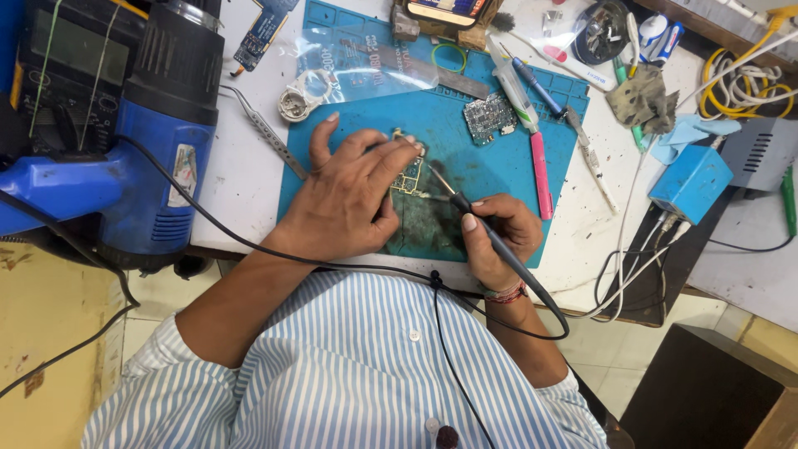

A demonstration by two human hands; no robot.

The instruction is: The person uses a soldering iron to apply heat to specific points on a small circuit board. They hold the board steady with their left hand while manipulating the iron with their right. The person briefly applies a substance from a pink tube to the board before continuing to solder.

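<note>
The left hand (345,195) hides most of the small circuit board (409,173).

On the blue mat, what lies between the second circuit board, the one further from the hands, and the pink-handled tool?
In the head view, a white tube lies slanting between the second circuit board and the pink-handled tool, on the blue mat. Nothing else shows there.

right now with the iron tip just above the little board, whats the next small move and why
Probably lower the soldering iron tip the last bit onto the small circuit board. The left hand already pins the board flat on the blue mat, and the right hand holds the iron pen-style, its tip angled at the board's right edge.
</note>
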